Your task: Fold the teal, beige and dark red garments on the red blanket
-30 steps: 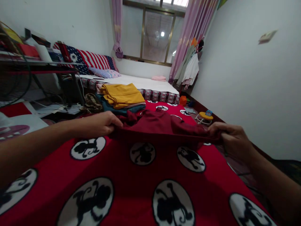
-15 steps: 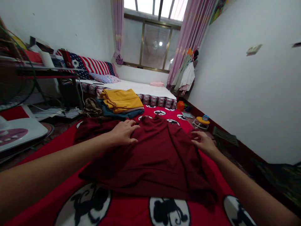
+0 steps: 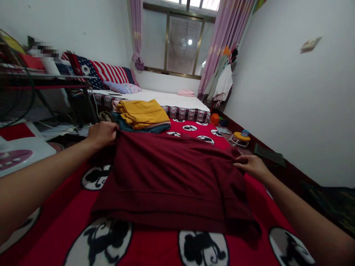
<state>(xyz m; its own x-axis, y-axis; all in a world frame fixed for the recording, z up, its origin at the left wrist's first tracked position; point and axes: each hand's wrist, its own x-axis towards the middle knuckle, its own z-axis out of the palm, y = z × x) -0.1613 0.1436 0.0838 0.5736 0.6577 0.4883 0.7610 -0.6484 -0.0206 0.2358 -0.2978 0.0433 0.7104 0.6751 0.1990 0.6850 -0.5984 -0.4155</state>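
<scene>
A dark red garment (image 3: pixel 172 177), apparently a long-sleeved top, lies spread on the red blanket (image 3: pixel 155 247) with its wide hem band toward me. My left hand (image 3: pixel 103 135) is closed on its far left corner and lifts that edge a little, so the cloth stretches in diagonal folds. On the other side, my right hand (image 3: pixel 251 166) pinches the garment's far right edge between thumb and fingers. Just beyond the garment sits a stack of folded clothes, a yellow one (image 3: pixel 146 112) on top and a teal one (image 3: pixel 124 123) beneath.
Behind the blanket stands a bed (image 3: pixel 161 98) with a white sheet and a pillow (image 3: pixel 122 87). A cluttered desk (image 3: pixel 74 85) is at the left. Along the right wall are a yellow stool (image 3: pixel 240 136) and a dark green slatted seat (image 3: pixel 269 155). Clothes (image 3: pixel 223 85) hang beside the curtain.
My left hand has moved left from the middle of the garment and taken its far left corner, pulling the cloth taut. My right hand has gone from loosely open to pinching the right edge.
</scene>
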